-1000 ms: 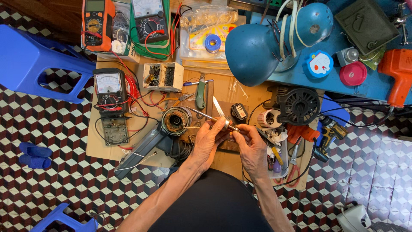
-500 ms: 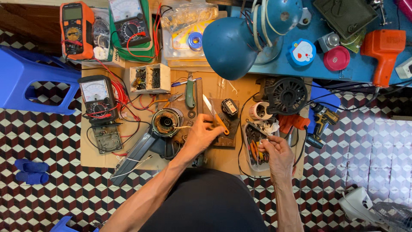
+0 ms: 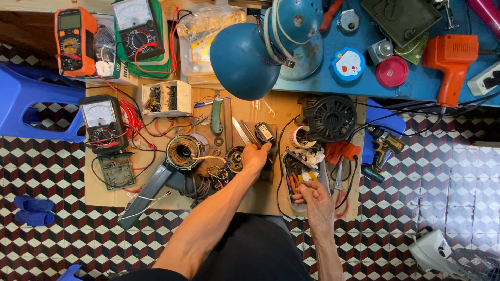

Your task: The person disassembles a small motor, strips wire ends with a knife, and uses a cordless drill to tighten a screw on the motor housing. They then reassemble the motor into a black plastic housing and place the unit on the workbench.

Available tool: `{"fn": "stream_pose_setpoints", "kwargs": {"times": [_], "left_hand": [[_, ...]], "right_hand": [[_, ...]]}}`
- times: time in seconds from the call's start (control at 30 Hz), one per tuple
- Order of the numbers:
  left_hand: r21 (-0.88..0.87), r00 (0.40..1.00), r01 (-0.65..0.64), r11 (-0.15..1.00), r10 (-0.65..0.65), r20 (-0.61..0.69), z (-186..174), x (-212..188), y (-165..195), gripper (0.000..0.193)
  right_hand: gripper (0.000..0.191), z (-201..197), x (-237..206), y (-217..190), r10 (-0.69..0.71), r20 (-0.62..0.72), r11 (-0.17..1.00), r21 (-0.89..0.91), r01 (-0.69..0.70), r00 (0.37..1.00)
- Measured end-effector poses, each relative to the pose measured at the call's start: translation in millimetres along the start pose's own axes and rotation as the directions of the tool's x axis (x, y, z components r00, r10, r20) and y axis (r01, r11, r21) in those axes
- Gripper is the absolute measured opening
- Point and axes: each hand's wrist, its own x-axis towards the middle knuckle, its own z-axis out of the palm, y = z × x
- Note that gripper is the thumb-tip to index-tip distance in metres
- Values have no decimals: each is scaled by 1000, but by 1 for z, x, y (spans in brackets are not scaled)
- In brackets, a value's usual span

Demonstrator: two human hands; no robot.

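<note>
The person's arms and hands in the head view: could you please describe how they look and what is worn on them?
Both forearms are bare, with no sleeves visible. The left hand and right hand carry no gloves; no watch, ring or bracelet can be seen.

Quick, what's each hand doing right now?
Left hand: closed on a knife, blade pointing away.
Right hand: fingers curled at the parts tray; whether it holds anything cannot be told.

Three multimeters: one orange digital (image 3: 73,41), one green-cased analog (image 3: 138,31), one black analog (image 3: 101,122). One blue lamp (image 3: 245,54), two hands (image 3: 255,156) (image 3: 315,198), and perhaps two blue slippers (image 3: 32,211).
</note>
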Motion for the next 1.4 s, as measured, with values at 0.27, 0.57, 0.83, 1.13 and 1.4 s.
{"fn": "stream_pose_setpoints", "kwargs": {"times": [0.27, 0.57, 0.83, 1.13, 1.4], "left_hand": [[155, 995, 33, 987, -18, -100, 33, -7, 14, 54], [43, 997, -38, 998, 35, 70, 4, -13, -3, 40], [-348, 934, 126, 929, 7, 356, -152, -64, -107, 43], [-407, 969, 152, 901, -55, 241, -233, -52, -158, 48], [-324, 952, 98, 941, 6, 305, -264, -36, -139, 46]], "right_hand": [[33, -26, 30, -7, -47, 104, 994, -91, 57, 993], [28, 5, 47, -15, -66, 178, 933, -338, 124, 982], [25, 83, 52, -7, -344, 324, 754, -464, 465, 881], [23, 171, 33, 11, -490, 444, 504, -558, 660, 750], [24, 201, 26, 18, -482, 430, 452, -624, 637, 763]]}}
